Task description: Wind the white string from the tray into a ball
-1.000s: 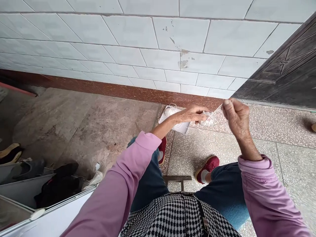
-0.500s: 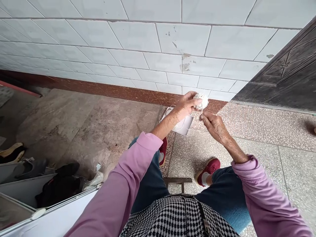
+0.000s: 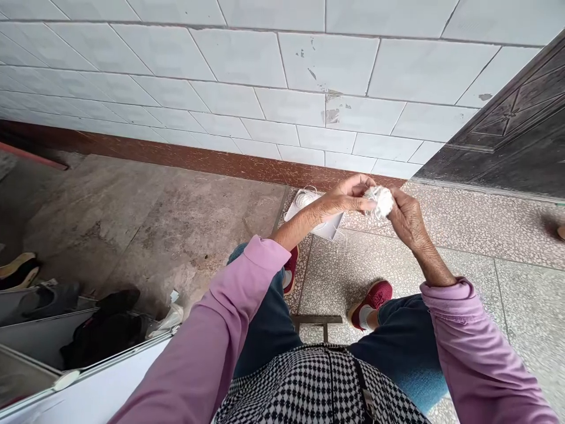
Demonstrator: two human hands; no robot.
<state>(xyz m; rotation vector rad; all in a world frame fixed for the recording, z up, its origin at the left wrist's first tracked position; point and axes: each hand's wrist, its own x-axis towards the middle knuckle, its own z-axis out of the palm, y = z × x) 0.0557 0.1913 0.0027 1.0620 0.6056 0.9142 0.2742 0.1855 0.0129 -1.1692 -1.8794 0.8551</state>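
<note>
A fluffy white yarn pompom (image 3: 378,202) is held up between my two hands, above the floor near the wall. My left hand (image 3: 348,196) grips it from the left, with the thumb in front and the fingers behind. At its right edge my right hand (image 3: 405,217) is closed, fingertips pressed together against the pompom; those tips are partly hidden. Below and left of the hands, a shallow white box (image 3: 332,229) rests on the floor, partly covered by my left forearm. Inside it lies a ball of white string (image 3: 304,200), with loose loops trailing over the rim.
A white tiled wall (image 3: 247,59) with a reddish-brown base runs across the front. A dark door (image 3: 507,141) stands at right. Dark items fill an open white rack (image 3: 119,371) at lower left. A wooden bar (image 3: 318,320) lies between my red shoes (image 3: 375,294).
The pompom has moved right and slightly down with my left hand. My right hand has risen from below the pompom, where it pinched a strand, to its right edge.
</note>
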